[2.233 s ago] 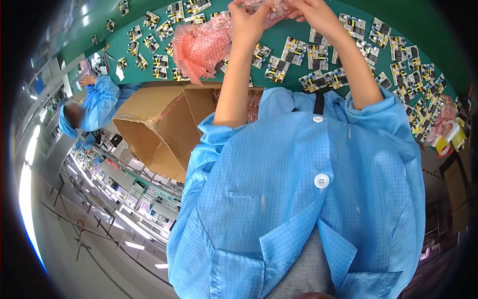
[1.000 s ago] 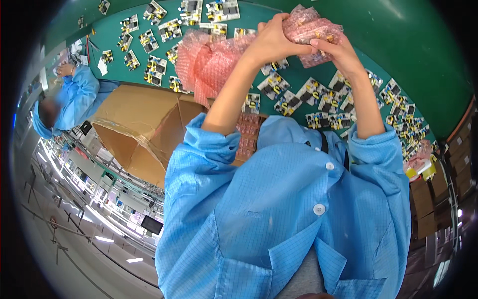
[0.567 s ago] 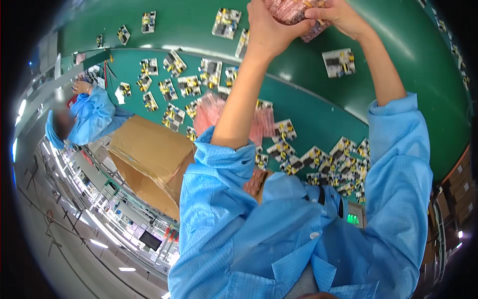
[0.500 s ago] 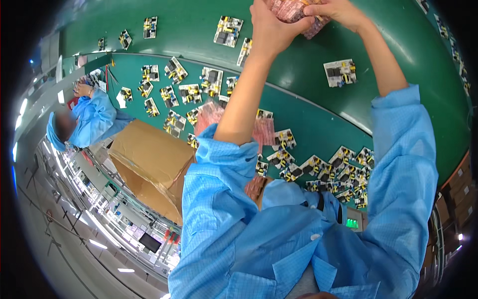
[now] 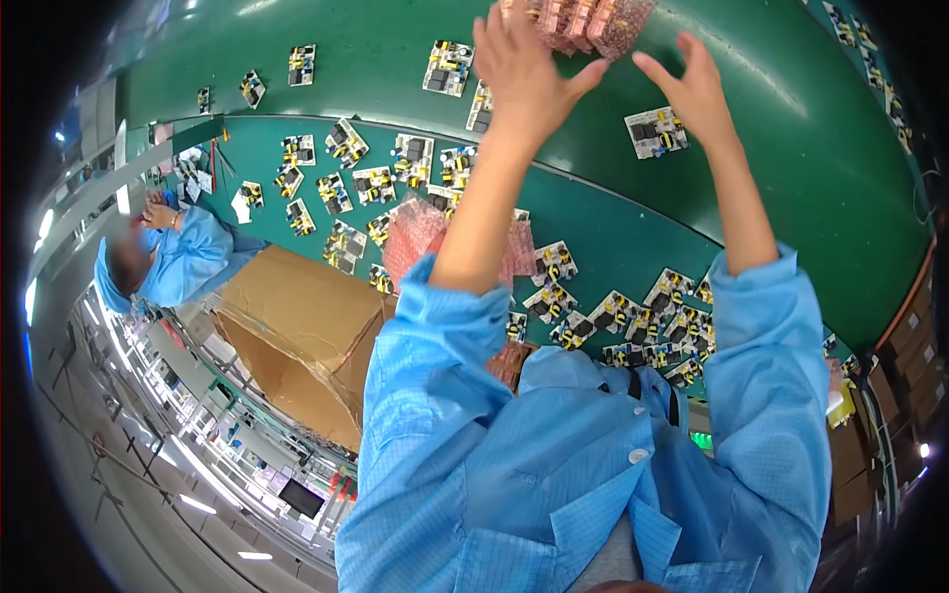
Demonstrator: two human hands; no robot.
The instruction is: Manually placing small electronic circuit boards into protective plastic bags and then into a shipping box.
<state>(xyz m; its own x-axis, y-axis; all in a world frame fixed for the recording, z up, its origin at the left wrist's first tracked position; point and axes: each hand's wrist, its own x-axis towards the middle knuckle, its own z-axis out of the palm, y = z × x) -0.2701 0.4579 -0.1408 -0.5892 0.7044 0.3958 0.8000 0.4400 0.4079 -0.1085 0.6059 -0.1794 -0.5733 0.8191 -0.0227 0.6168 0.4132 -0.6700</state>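
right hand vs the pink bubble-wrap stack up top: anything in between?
Nothing visible. The right hand is open, fingers spread, just right of the pink bubble-wrap stack, with only bare green table behind the gap. The left hand already holds the stack from its left side. The nearest circuit board lies below, not between.

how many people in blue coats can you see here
2: the camera wearer, whose light blue buttoned coat fills the lower middle, and a co-worker in a blue coat and cap at the left, beside the brown cardboard box. Others may be out of view.
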